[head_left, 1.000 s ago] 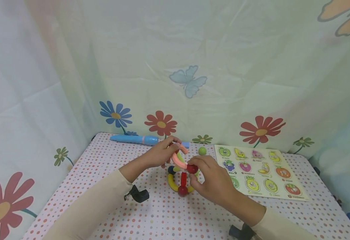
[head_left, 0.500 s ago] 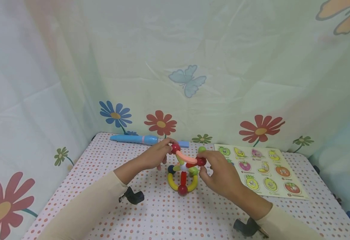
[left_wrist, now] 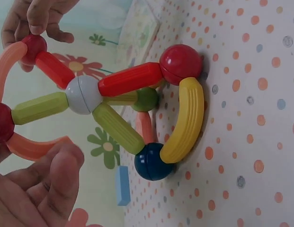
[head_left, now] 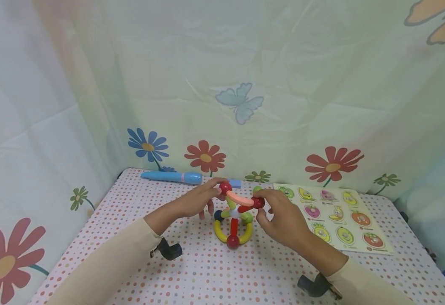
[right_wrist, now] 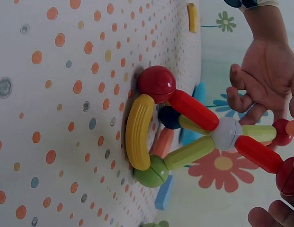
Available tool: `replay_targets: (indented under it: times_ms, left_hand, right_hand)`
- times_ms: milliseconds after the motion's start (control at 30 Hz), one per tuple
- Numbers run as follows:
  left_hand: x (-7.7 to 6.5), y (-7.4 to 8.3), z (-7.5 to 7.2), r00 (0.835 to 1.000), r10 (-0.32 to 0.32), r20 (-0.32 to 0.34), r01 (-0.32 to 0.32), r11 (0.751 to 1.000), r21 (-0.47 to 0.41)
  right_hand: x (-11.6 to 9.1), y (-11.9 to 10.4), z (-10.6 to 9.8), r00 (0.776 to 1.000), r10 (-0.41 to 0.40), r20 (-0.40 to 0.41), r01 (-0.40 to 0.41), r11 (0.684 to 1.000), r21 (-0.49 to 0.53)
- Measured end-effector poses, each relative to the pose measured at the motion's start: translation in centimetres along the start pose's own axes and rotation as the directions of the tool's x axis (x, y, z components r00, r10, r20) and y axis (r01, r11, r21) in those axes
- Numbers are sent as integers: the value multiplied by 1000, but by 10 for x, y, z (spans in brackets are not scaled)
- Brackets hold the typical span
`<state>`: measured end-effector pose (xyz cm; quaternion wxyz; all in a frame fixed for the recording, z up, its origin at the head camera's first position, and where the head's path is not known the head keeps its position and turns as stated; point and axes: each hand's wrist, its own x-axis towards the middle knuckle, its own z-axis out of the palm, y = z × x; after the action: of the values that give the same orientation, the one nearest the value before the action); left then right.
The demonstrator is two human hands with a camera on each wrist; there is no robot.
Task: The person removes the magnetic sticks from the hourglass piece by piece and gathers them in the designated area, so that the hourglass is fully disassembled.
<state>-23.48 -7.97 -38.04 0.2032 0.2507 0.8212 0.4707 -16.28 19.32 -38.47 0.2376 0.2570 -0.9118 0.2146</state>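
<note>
Colored balls and rods make up a standing construction toy. Its low ring has curved yellow rods (head_left: pixel 218 232), a red front ball (head_left: pixel 233 242), a navy ball (left_wrist: pixel 154 161) and a green ball (right_wrist: pixel 152 171). Straight red and lime rods meet at a white ball (left_wrist: pixel 84 94) in the middle. Up top, a curved salmon rod (head_left: pixel 240 200) spans two red balls. My left hand (head_left: pixel 197 200) holds the left red ball (head_left: pixel 225 187) with its fingertips. My right hand (head_left: pixel 288 218) pinches the right red ball (head_left: pixel 258 203). A second salmon rod (left_wrist: pixel 33 147) reaches toward my left thumb.
A fruit picture board (head_left: pixel 344 218) lies at the right of the dotted table. At the back are a long blue object (head_left: pixel 170 176), a small blue block (head_left: pixel 235 183) and a green ball (head_left: pixel 258 189), partly covered. One yellow piece (right_wrist: pixel 192 18) lies farther off.
The salmon rod has swung round with its red ball, and now spans the top between both hands. My right hand has shifted right and slightly up. The last half second shows little movement.
</note>
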Motion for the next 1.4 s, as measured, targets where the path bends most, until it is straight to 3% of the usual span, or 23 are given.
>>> replay_targets:
  times_ms: [167,400,700,1133,1400]
  left_hand:
    - [5,-3,1,998,47,33,-46,998,-43]
    - [7,-4,1,997,65,-30,-65,998,7]
    - [5,-6,0,994,80,-80,-84,996,-41]
    - [-12,-9,3,987,99,-126,-98,995,10]
    - [-18,-9,7,978,135,-160,-129,991,45]
  right_hand:
    - [0,1,-1,1000,8,9,-8,1000,6]
    - [0,1,-3,1000,5,20,-5,1000,5]
    - [5,4,-6,999,11,37,-12,1000,16]
    - [20,2,-7,992,-9,128,3,999,45]
    - [33,-14,-6,991,-41,128,34,998,56]
